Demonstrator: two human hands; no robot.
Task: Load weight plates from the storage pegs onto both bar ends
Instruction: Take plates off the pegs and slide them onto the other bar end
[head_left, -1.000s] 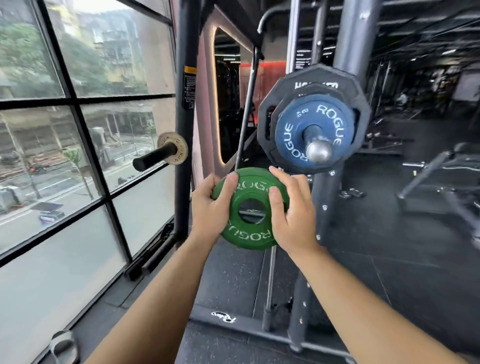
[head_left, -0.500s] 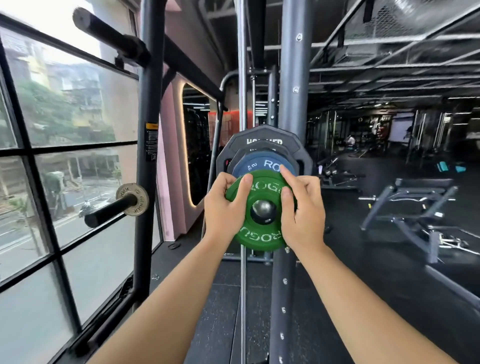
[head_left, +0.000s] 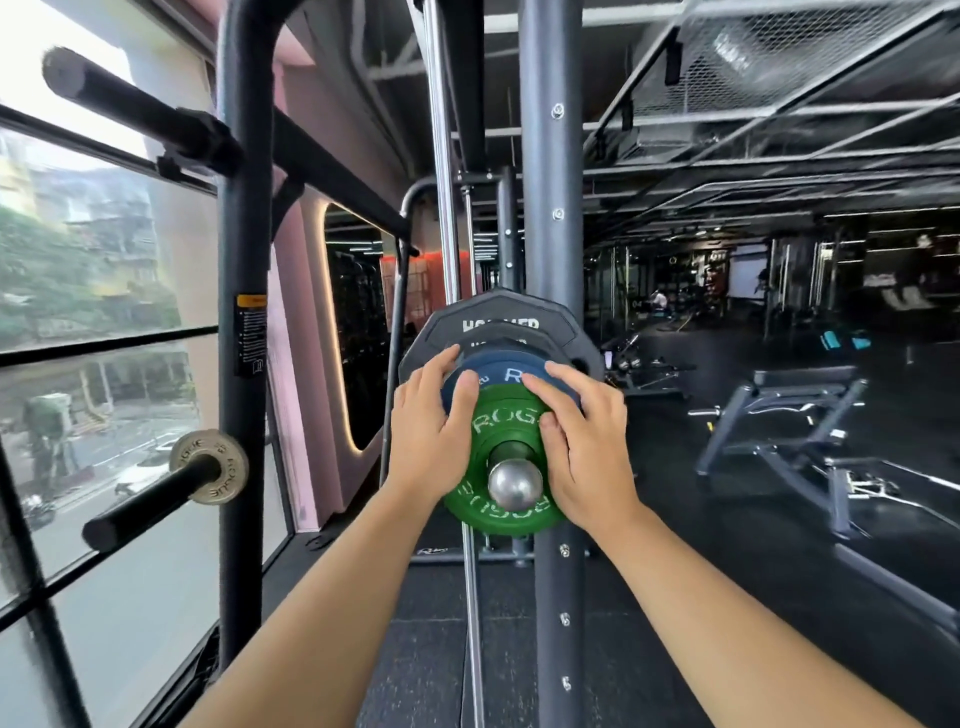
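A green Rogue plate (head_left: 500, 422) sits on a steel-tipped sleeve (head_left: 514, 486), up against a blue plate (head_left: 511, 372) and a larger black plate (head_left: 500, 323) behind it. My left hand (head_left: 428, 439) lies on the green plate's left side, its fingers reaching straight over the blue and black plates. My right hand (head_left: 587, 447) presses flat on the green plate's right side, fingertips touching the blue plate.
A dark rack upright (head_left: 550, 208) rises right behind the plates. To the left, a black peg with a small tan plate (head_left: 210, 467) sticks out of another upright (head_left: 241, 364) by the window. A black bar (head_left: 130, 109) runs overhead. Benches (head_left: 800, 415) stand at the right.
The green plate went from held in the air below the sleeve to threaded over its steel tip and pushed back against the blue plate. My fingers have spread flat over the plates.
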